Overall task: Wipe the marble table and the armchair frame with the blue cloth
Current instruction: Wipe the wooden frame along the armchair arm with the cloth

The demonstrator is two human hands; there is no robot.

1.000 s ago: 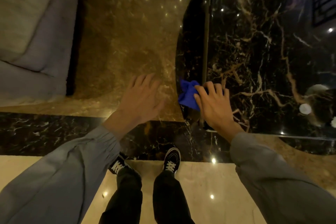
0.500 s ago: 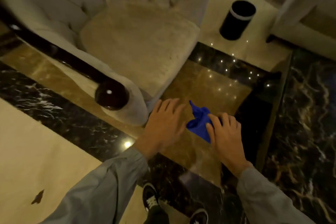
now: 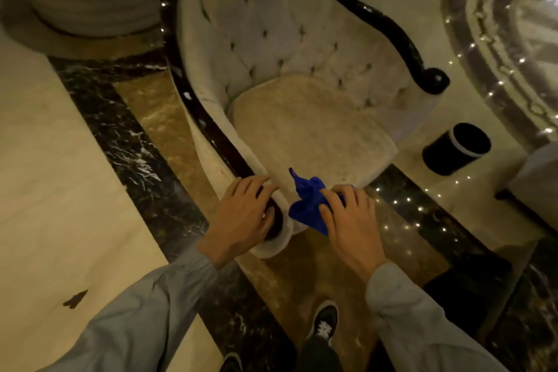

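Note:
A cream tufted armchair [image 3: 302, 118] with a dark glossy wooden frame [image 3: 211, 127] fills the middle of the head view. My left hand [image 3: 244, 214] rests, fingers spread, over the rounded front end of the chair's near arm. My right hand [image 3: 350, 220] holds the bunched blue cloth [image 3: 308, 202] just in front of the seat's front edge, beside that arm. Part of the cloth is hidden under my fingers. The dark marble table [image 3: 537, 305] shows only as a corner at the lower right.
A black cylindrical bin [image 3: 456, 148] stands on the floor right of the chair. A large round pillar base [image 3: 75, 3] is at the top left, another seat's edge [image 3: 537, 178] at the right. The polished floor [image 3: 60, 190] has dark marble bands. My shoes [image 3: 324, 323] are at the bottom.
The view has swung from the marble table to the armchair. Both hands have come over to the chair's near arm, the right still carrying the blue cloth, the left now on the arm's end.

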